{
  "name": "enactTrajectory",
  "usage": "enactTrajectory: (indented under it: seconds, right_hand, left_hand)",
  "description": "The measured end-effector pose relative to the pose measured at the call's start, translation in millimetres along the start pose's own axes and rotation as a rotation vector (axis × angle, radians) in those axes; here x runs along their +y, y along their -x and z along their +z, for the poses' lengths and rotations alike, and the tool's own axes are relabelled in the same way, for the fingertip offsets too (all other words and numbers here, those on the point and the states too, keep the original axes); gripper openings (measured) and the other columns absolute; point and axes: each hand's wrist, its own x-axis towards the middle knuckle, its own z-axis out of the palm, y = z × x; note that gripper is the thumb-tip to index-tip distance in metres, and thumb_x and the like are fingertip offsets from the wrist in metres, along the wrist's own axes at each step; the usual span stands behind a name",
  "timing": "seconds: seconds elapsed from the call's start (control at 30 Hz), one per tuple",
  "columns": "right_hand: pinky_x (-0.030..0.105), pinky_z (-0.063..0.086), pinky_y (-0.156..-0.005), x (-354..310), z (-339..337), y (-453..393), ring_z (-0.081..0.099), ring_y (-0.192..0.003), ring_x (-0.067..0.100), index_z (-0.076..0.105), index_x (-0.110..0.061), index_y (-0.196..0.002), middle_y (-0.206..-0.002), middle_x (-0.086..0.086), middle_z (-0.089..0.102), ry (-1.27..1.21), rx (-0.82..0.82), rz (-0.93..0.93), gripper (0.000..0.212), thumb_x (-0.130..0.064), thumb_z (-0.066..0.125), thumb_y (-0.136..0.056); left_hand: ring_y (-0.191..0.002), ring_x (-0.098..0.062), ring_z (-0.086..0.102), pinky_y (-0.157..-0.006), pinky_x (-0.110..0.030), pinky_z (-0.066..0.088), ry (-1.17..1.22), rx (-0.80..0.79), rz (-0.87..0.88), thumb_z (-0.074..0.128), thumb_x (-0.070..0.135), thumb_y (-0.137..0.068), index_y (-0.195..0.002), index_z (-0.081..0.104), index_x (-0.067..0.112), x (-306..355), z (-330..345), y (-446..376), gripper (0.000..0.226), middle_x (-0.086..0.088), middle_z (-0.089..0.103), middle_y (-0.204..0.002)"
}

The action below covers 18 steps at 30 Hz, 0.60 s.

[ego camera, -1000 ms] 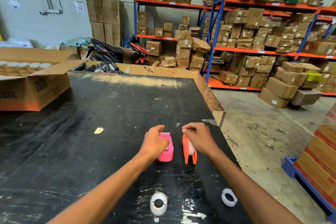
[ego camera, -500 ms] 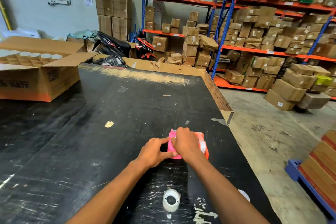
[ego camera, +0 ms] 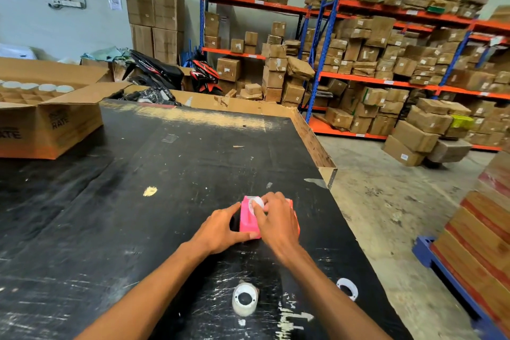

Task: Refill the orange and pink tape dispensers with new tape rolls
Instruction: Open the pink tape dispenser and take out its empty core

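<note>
The glossy pink tape dispenser [ego camera: 248, 219], a blocky plastic shell with a white roll showing at its top, stands near the right edge of the scuffed black counter [ego camera: 138, 201]. The left hand [ego camera: 220, 232] grips its near side; the right hand [ego camera: 277, 222] curls over it, hiding most of the orange dispenser [ego camera: 293, 205]. Two white tape rolls [ego camera: 245, 299] lie nearer the person.
</note>
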Motion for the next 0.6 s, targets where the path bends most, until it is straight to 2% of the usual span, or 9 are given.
enactTrajectory:
  seconds: [0.07, 0.1, 0.17, 0.23, 0.33, 0.43, 0.53, 0.6]
  right_hand:
    - [0.029, 0.049, -0.07, 8, -14, 2, 0.06, -0.08, 0.015, 0.064, -0.015, -0.086, -0.095, 0.001, 0.06, -0.186, 0.016, -0.002, 0.019, -0.034, 0.061, -0.087]
    - [0.021, 0.047, -0.066, 11, -21, 2, 0.058, -0.073, 0.01, 0.065, -0.016, -0.083, -0.09, 0.001, 0.061, -0.269, 0.026, 0.003, 0.015, -0.031, 0.065, -0.084]
    - [0.01, 0.043, -0.059, 15, -33, 2, 0.055, -0.065, 0.006, 0.067, -0.015, -0.08, -0.079, -0.001, 0.064, -0.395, 0.032, 0.005, 0.011, -0.025, 0.07, -0.08]
    - [0.008, 0.043, -0.056, 15, -41, 7, 0.053, -0.06, 0.003, 0.067, -0.016, -0.078, -0.069, -0.007, 0.063, -0.445, 0.025, -0.006, 0.01, -0.024, 0.072, -0.079]
    - [0.014, 0.042, -0.056, 12, -44, 21, 0.051, -0.058, 0.005, 0.066, -0.011, -0.076, -0.069, -0.001, 0.063, -0.45, -0.063, -0.045, 0.014, -0.022, 0.075, -0.078]
    - [0.023, 0.038, -0.055, 14, -47, 33, 0.045, -0.057, 0.01, 0.066, -0.002, -0.079, -0.066, 0.005, 0.055, -0.45, -0.177, -0.06, 0.02, -0.016, 0.079, -0.074]
    - [0.016, 0.033, -0.047, 17, -59, 40, 0.039, -0.048, 0.003, 0.066, -0.001, -0.075, -0.055, -0.004, 0.05, -0.519, -0.241, -0.052, 0.022, -0.015, 0.081, -0.072]
    - [0.014, 0.031, -0.046, 22, -68, 41, 0.037, -0.046, 0.002, 0.062, -0.009, -0.068, -0.054, -0.007, 0.047, -0.491, -0.242, -0.074, 0.023, -0.017, 0.083, -0.069]
  left_hand:
    - [-0.126, -0.022, 0.051, -0.106, -0.032, 0.04, 0.099, 0.113, -0.027, 0.074, 0.029, -0.078, -0.143, 0.043, 0.016, 5, -1, 3, 0.073, -0.007, 0.059, -0.133]
    - [-0.121, -0.021, 0.055, -0.102, -0.028, 0.043, 0.192, 0.193, -0.032, 0.071, 0.018, -0.081, -0.14, 0.047, 0.012, 9, -2, 5, 0.063, -0.009, 0.061, -0.128]
    - [-0.097, -0.018, 0.065, -0.087, -0.023, 0.05, 0.465, 0.269, -0.079, 0.063, 0.009, -0.088, -0.127, 0.06, 0.005, 23, -4, 14, 0.039, -0.011, 0.069, -0.107]
    - [-0.076, -0.019, 0.069, -0.073, -0.022, 0.057, 0.75, 0.177, -0.165, 0.057, 0.013, -0.093, -0.112, 0.068, 0.0, 39, -5, 23, 0.025, -0.017, 0.072, -0.092]
    - [-0.068, -0.022, 0.074, -0.067, -0.022, 0.062, 1.078, 0.01, -0.26, 0.054, 0.019, -0.095, -0.088, 0.072, -0.002, 59, 0, 35, 0.028, -0.021, 0.075, -0.077]
    - [-0.059, -0.013, 0.072, -0.067, -0.02, 0.06, 1.136, -0.048, -0.27, 0.051, 0.012, -0.097, -0.075, 0.07, -0.002, 64, 3, 39, 0.032, -0.009, 0.073, -0.06]
    - [-0.056, -0.012, 0.072, -0.059, -0.016, 0.059, 1.128, -0.1, -0.269, 0.053, 0.011, -0.094, -0.079, 0.071, -0.004, 61, 4, 45, 0.028, -0.009, 0.074, -0.061]
    - [-0.058, -0.013, 0.072, -0.057, -0.015, 0.058, 1.125, -0.101, -0.269, 0.056, 0.007, -0.092, -0.083, 0.071, -0.002, 58, 2, 48, 0.02, -0.012, 0.076, -0.068]
